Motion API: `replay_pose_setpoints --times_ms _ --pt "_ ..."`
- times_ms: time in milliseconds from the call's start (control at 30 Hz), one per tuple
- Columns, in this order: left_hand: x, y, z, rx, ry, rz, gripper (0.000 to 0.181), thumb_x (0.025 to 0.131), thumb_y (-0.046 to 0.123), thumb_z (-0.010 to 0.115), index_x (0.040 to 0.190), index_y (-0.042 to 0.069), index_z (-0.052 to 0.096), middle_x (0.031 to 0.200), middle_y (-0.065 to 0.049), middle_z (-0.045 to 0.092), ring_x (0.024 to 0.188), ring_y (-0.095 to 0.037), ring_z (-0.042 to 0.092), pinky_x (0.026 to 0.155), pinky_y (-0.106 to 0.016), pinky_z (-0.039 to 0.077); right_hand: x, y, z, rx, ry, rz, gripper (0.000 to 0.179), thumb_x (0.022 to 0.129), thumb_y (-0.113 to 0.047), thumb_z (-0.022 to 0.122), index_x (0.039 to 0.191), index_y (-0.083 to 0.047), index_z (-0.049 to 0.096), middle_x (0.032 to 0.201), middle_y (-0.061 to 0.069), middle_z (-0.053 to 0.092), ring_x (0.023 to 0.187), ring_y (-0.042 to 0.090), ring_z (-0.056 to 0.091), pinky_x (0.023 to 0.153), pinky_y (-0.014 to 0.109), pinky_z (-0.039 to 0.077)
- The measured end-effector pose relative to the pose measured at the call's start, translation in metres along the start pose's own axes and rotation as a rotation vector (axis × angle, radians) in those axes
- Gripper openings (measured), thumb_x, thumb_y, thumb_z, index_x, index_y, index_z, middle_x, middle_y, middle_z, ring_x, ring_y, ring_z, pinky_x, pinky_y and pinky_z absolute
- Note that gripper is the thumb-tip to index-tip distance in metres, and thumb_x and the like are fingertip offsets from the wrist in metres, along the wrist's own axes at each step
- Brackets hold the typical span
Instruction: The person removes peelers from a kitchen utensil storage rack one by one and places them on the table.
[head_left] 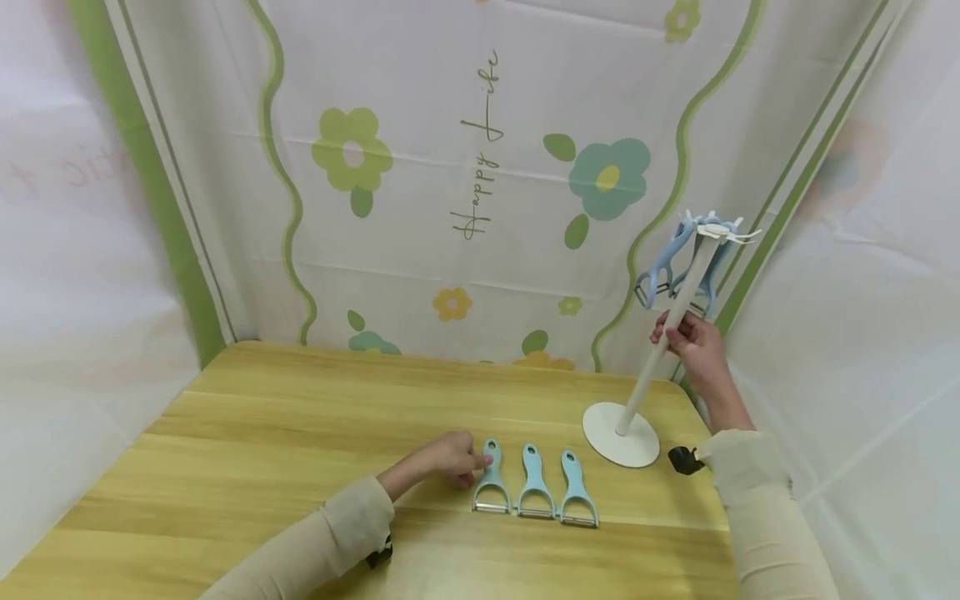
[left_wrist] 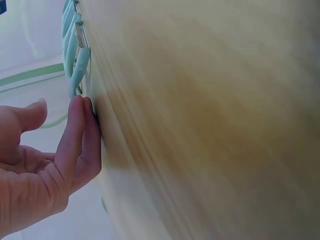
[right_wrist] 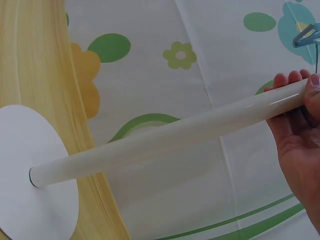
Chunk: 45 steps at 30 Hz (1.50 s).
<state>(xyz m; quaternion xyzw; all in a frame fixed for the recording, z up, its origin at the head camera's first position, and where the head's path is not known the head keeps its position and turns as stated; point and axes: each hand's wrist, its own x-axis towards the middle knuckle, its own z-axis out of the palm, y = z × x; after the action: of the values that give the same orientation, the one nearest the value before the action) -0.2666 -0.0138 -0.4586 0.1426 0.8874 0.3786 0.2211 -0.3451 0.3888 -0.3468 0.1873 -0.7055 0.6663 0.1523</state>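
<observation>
With the right hand [head_left: 702, 348] gripping the stand [head_left: 645, 379] at right, the left hand [head_left: 448, 457], thumb apart, should squarely pinch the lower-centre leftmost peeler [head_left: 492, 476].

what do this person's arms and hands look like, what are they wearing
The left hand and right hand are ungloved. The left sleeve and right sleeve are long and pale beige. A small black device shows under the left cuff, another beside the right.

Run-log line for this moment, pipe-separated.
left hand: at leftmost loose peeler | right hand: grips white stand | table: three loose peelers in row | white stand: hung peelers near top
</observation>
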Motion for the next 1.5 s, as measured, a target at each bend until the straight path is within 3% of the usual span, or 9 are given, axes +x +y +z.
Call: replay_pose_setpoints --times_ms 133,300,467,533,700,867,1167,1300,1500 --pt "0.002 0.000 -0.005 0.015 -0.030 0.001 0.049 0.100 0.026 0.060 0.056 0.013 0.044 0.068 -0.009 0.071 0.058 -0.017 0.068 0.058 -0.027 0.058 0.000 -0.005 0.002 -0.068 0.027 -0.013 0.017 0.100 -0.005 0.056 0.109 0.010 0.060 0.085 -0.008 0.073 0.079 0.004 0.072 0.073 0.016 0.057" --pt "0.003 0.004 -0.015 0.051 -0.063 0.006 0.044 0.102 0.027 0.058 0.064 0.003 0.059 0.070 -0.011 0.071 0.061 -0.021 0.070 0.061 -0.030 0.059 -0.005 -0.018 0.018 -0.512 0.206 0.039 0.034 0.098 -0.021 0.064 0.110 0.011 0.066 0.072 -0.031 0.062 0.069 -0.011 0.061 0.062 0.008 0.050" --pt "0.003 0.007 -0.019 0.059 -0.065 -0.002 0.039 0.102 0.029 0.058 0.082 -0.003 0.068 0.074 -0.013 0.071 0.065 -0.023 0.069 0.065 -0.032 0.060 -0.005 -0.023 0.033 -0.734 0.361 0.110 0.025 0.097 -0.020 0.065 0.101 0.003 0.074 0.074 -0.005 0.072 0.060 -0.011 0.051 0.054 0.011 0.042" --pt "0.003 0.007 -0.019 0.052 -0.074 0.004 0.039 0.101 0.029 0.058 0.083 -0.004 0.067 0.075 -0.013 0.071 0.066 -0.023 0.069 0.066 -0.032 0.059 -0.004 -0.023 0.035 -0.734 0.374 0.140 0.024 0.099 -0.018 0.062 0.103 0.003 0.073 0.083 0.008 0.075 0.062 -0.009 0.053 0.055 0.011 0.043" --pt "0.003 0.003 -0.019 0.044 -0.083 0.013 0.038 0.102 0.029 0.058 0.084 -0.003 0.067 0.077 -0.012 0.070 0.067 -0.022 0.069 0.067 -0.031 0.060 -0.005 -0.024 0.029 -0.709 0.320 0.177 0.027 0.101 -0.019 0.057 0.106 0.004 0.069 0.075 -0.009 0.071 0.067 -0.010 0.056 0.059 0.011 0.045" --pt "0.004 0.000 -0.022 0.071 -0.072 0.012 0.039 0.102 0.031 0.057 0.084 -0.002 0.069 0.075 -0.011 0.071 0.065 -0.021 0.068 0.065 -0.030 0.058 -0.003 -0.025 0.016 -0.617 0.186 0.150 0.031 0.103 -0.022 0.055 0.109 0.008 0.064 0.072 -0.025 0.064 0.070 -0.009 0.061 0.062 0.013 0.049" --pt "0.004 0.005 -0.028 0.064 -0.087 0.073 0.036 0.102 0.028 0.058 0.092 -0.005 0.070 0.076 -0.016 0.072 0.062 -0.020 0.064 0.063 -0.029 0.054 0.000 -0.019 -0.004 -0.412 -0.050 0.104 0.035 0.104 -0.017 0.052 0.114 0.016 0.055 0.082 -0.017 0.069 0.081 -0.002 0.067 0.073 0.015 0.055" --pt "0.010 0.009 -0.030 0.057 -0.059 0.160 0.033 0.102 0.026 0.058 0.104 -0.006 0.067 0.082 -0.019 0.071 0.064 -0.017 0.062 0.060 -0.026 0.051 0.001 -0.015 -0.007 -0.368 -0.110 0.067 0.034 0.104 -0.016 0.053 0.110 0.017 0.056 0.083 -0.014 0.071 0.084 0.001 0.068 0.075 0.016 0.057" --pt "0.024 0.037 -0.031 0.076 -0.010 0.415 0.027 0.103 0.020 0.055 0.117 -0.002 0.063 0.102 -0.016 0.072 0.090 -0.026 0.071 0.073 -0.025 0.056 0.002 -0.012 -0.009 -0.322 -0.136 0.067 0.029 0.104 -0.017 0.053 0.106 0.011 0.059 0.085 -0.012 0.072 0.086 0.003 0.069 0.077 0.016 0.057"
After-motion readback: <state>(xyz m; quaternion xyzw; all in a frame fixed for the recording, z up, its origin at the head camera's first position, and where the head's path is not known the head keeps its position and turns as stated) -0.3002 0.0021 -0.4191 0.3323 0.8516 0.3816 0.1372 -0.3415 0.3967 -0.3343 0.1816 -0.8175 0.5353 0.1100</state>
